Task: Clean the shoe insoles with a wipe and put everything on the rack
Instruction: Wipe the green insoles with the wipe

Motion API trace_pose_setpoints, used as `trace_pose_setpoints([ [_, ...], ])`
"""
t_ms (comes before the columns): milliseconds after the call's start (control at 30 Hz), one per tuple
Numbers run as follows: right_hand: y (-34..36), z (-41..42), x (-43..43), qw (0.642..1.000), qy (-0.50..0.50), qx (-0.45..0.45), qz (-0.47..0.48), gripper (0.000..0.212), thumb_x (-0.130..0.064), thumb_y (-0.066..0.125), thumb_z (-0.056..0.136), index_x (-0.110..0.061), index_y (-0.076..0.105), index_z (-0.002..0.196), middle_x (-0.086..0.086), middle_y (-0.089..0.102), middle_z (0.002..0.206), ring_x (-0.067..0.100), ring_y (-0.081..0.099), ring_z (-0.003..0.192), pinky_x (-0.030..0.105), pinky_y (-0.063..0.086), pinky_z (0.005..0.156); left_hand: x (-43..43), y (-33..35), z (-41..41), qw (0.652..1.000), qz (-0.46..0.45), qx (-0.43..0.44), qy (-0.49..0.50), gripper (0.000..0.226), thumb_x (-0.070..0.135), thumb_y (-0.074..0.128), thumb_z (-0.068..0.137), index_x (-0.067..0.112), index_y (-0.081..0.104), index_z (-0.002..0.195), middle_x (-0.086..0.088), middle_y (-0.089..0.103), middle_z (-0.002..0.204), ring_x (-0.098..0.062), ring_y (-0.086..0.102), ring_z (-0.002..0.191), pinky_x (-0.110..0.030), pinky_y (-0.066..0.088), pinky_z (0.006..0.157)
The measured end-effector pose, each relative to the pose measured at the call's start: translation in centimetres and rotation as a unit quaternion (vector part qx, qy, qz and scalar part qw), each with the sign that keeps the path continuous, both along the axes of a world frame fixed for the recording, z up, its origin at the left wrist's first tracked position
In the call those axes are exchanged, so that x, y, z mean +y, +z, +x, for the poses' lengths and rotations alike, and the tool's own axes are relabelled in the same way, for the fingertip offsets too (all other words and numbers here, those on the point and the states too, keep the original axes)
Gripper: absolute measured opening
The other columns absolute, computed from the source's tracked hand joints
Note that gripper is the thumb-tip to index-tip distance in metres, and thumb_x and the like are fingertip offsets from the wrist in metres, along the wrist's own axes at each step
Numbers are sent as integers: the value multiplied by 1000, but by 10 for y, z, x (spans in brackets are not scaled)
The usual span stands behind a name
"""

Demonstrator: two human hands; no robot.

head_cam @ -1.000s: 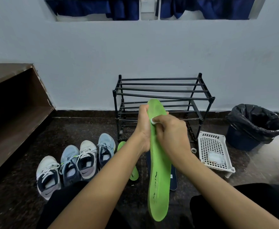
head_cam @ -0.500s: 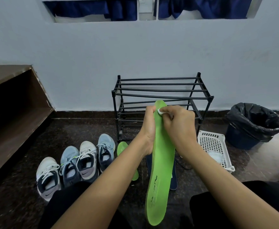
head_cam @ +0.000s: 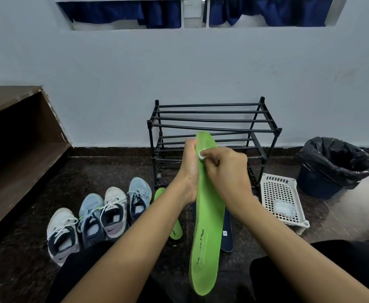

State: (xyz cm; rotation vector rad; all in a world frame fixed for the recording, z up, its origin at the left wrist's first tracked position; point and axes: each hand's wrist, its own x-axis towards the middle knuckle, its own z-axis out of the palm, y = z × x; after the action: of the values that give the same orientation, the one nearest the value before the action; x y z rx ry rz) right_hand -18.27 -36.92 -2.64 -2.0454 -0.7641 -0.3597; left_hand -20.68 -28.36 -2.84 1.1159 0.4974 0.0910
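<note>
A long green insole (head_cam: 207, 224) is held upright in front of me, its toe end up. My left hand (head_cam: 189, 171) grips its left edge near the top. My right hand (head_cam: 227, 173) pinches a small white wipe (head_cam: 201, 154) and presses it on the insole's upper face. A second green insole (head_cam: 174, 228) lies on the floor, partly hidden by my left forearm. Dark blue insoles (head_cam: 227, 232) lie on the floor behind the held one. The black two-tier rack (head_cam: 212, 127) stands bare against the wall.
Several sneakers (head_cam: 100, 217) stand in a row on the floor at the left. A white perforated basket (head_cam: 282, 193) with a wipe packet (head_cam: 283, 207) sits to the right of the rack. A bin with a black liner (head_cam: 334, 165) stands at the far right. A brown wooden bench (head_cam: 15, 154) runs along the left.
My right hand slid the wipe up toward the insole's toe end, then came slightly back down. The left hand keeps its grip on the insole.
</note>
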Motion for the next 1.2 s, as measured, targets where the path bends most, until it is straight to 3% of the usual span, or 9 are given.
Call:
trace_pose_setpoints([
  [167, 3, 17, -6, 998, -52, 22, 13, 22, -2, 59, 82, -11, 75, 94, 6, 73, 92, 21, 66, 86, 19, 43, 81, -15, -5, -2, 999, -9, -3, -43, 60, 52, 31, 92, 19, 61, 52, -2, 55, 51, -18, 51, 46, -25, 38, 51],
  [300, 0, 9, -5, 999, -43, 21, 12, 22, -2, 60, 82, -12, 75, 94, 5, 73, 92, 22, 66, 86, 30, 49, 84, -9, -6, -3, 998, -18, -1, -54, 58, 51, 31, 92, 17, 60, 56, -2, 55, 52, -19, 50, 47, -23, 39, 51],
  [400, -5, -4, -3, 1000, -17, 21, 2, 23, -1, 61, 80, -13, 75, 94, 4, 73, 90, 21, 67, 82, 30, 50, 83, -1, -3, -4, 999, -17, 7, -30, 53, 52, 30, 91, 16, 61, 68, -2, 56, 59, -19, 51, 55, -25, 40, 55],
  [533, -10, -22, 0, 999, 18, 45, -1, 23, 0, 61, 81, -12, 75, 94, 2, 74, 89, 13, 66, 79, 8, 43, 77, 8, 0, -3, 999, -36, 3, 10, 60, 61, 29, 91, 15, 66, 102, -5, 59, 78, -19, 55, 65, -26, 42, 59],
  [667, -5, -19, -1, 998, 16, 62, 5, 23, 1, 61, 80, -12, 75, 92, 0, 74, 86, 0, 56, 71, -6, 34, 70, 5, 1, -6, 1000, -17, 22, 11, 66, 69, 26, 90, 16, 63, 98, -13, 58, 95, -23, 54, 79, -29, 44, 65],
  [867, 3, 3, -5, 999, -35, 34, -4, 22, 0, 60, 82, -12, 75, 93, 3, 74, 90, 18, 67, 84, 21, 46, 87, -12, -3, -7, 998, 5, 43, -37, 71, 70, 28, 91, 12, 68, 80, -9, 64, 69, -23, 62, 64, -28, 48, 59],
  [967, 4, 11, -9, 997, -61, 43, 0, 22, -1, 59, 83, -11, 75, 93, 4, 73, 92, 20, 66, 87, 15, 41, 84, -21, -3, -8, 997, -20, 33, -62, 64, 62, 29, 94, 13, 63, 72, -6, 60, 57, -19, 57, 49, -23, 43, 51],
  [1133, -2, 0, -7, 998, -41, 43, -2, 21, -2, 60, 84, -13, 75, 95, 4, 73, 94, 20, 67, 88, 24, 46, 89, -13, -3, -7, 997, -26, 47, -53, 65, 64, 29, 93, 15, 65, 70, -6, 62, 60, -21, 59, 54, -25, 45, 56],
  [1200, -5, -8, -4, 999, -24, 38, -12, 23, -2, 60, 83, -13, 74, 96, 5, 73, 94, 22, 67, 86, 29, 48, 89, -7, -3, -5, 998, -26, 54, -21, 69, 68, 28, 92, 14, 70, 83, -10, 65, 74, -23, 61, 65, -28, 48, 62],
])
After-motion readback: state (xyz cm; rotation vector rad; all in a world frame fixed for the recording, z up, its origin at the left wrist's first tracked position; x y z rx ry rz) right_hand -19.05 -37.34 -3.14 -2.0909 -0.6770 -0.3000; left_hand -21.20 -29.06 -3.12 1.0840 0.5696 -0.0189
